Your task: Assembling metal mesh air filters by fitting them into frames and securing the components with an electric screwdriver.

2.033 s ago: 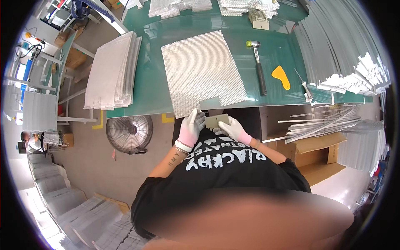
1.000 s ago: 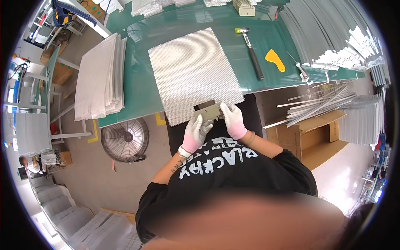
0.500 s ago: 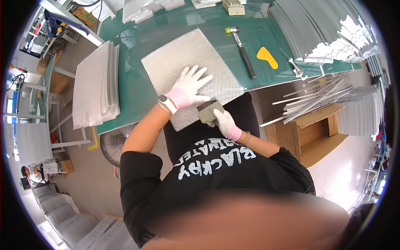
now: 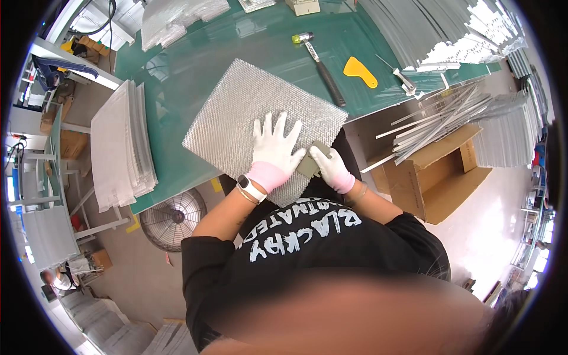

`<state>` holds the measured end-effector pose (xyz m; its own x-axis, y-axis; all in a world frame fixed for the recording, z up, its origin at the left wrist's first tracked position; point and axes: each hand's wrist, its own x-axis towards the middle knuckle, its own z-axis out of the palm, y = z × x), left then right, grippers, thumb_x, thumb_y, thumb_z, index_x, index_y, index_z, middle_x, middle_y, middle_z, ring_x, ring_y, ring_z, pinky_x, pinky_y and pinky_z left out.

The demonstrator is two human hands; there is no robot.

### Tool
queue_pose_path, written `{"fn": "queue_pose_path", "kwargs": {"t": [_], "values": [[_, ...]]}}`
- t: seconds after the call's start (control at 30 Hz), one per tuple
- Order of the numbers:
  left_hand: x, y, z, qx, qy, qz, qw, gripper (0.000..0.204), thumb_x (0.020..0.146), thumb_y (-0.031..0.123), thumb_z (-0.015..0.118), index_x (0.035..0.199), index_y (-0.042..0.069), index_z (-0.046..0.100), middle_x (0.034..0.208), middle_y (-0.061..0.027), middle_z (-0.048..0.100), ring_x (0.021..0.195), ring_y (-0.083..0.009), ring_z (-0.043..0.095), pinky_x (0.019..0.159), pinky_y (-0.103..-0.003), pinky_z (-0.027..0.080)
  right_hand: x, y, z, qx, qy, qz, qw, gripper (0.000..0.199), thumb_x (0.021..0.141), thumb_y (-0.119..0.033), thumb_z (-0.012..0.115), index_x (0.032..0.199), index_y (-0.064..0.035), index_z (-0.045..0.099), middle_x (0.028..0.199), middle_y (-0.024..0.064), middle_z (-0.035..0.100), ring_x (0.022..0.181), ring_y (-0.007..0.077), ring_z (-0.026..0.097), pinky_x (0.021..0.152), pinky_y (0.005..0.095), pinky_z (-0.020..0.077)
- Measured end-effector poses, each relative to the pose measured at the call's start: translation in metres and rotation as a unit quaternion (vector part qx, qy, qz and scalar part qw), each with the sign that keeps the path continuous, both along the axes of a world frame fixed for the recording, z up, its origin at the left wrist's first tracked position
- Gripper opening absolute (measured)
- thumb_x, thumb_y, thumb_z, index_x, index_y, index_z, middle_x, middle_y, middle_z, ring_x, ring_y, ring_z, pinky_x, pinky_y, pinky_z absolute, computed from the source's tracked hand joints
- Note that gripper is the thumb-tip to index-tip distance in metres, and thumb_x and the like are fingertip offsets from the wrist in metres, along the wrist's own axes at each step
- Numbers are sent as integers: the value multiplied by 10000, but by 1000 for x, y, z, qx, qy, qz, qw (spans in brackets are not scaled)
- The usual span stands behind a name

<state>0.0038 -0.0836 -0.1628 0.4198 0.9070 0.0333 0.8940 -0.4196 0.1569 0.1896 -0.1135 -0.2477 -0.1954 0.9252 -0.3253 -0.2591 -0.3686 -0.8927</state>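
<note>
My left hand (image 4: 273,145) lies flat on the silvery mesh sheet (image 4: 228,112), fingers spread wide and grasping nothing, while my right hand (image 4: 333,169) has its grip pinched on the grey-green block (image 4: 310,165), at the sheet's near right edge. The sheet rests askew on the green bench (image 4: 168,106), its near corner overhanging toward my lap. Whether the block is seated on that edge or only against it I cannot tell, since the angle hides the contact. To do this well, I judge, my left palm should bear down evenly, close to the edge where the block is, so the overhanging part neither flexes nor skids, yet lightly enough not to dent the mesh. My right hand should line the block up square with the sheet's edge and press straight, without twisting, fingertips clear of the rim, which looks thin enough to bend or snag; gentle, even force seems wiser than a shove. As for writing, bold white lettering crosses the black shirt (image 4: 355,254) on the near side of the sheet. Beyond the sheet's far right edge, the hammer (image 4: 330,84) carries letters along its shaft. The yellow scraper (image 4: 360,72), farther right of the sheet, shows none I can make out, and any print on the cardboard box (image 4: 455,201) right of the sheet is too faint to read.
</note>
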Motion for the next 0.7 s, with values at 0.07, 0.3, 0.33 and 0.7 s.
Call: {"fn": "queue_pose_path", "kwargs": {"t": [0.07, 0.3, 0.33, 0.7], "values": [[1, -1, 1, -7, -4, 4, 1000, 651, 899, 431, 606, 1467, 154, 448, 1506, -214, 375, 1405, -461, 294, 1166, -619, 172, 6, 5, 3, 7, -53, 84, 995, 225, 1015, -243, 581, 1011, -32, 658, 889, -26, 634, 795, 53, 565, 707, 256, 496], [3, -4, -1, -2, 6, 26, 1000, 654, 897, 427, 604, 1462, 134, 451, 1506, -224, 365, 1403, -475, 285, 1166, -629, 160, -5, 9, 3, -32, 4, 56, 998, 198, 996, -199, 597, 1056, -20, 657, 924, 6, 668, 839, 83, 625, 752, 273, 535], [2, -4, -2, -5, -2, 26, 1000, 658, 896, 423, 598, 1461, 119, 451, 1505, -237, 357, 1399, -490, 279, 1165, -636, 154, -7, 7, 3, -32, 4, 55, 998, 198, 996, -199, 597, 1056, -20, 657, 924, 6, 668, 839, 83, 625, 752, 273, 535], [5, -13, -3, 2, 8, 37, 999, 658, 874, 444, 644, 1446, 168, 473, 1500, -188, 385, 1409, -439, 298, 1172, -610, 176, -25, -5, -3, 9, 108, -130, 986, 192, 985, -112, 611, 1153, -20, 625, 1056, 19, 671, 927, 92, 631, 829, 268, 531]]}}
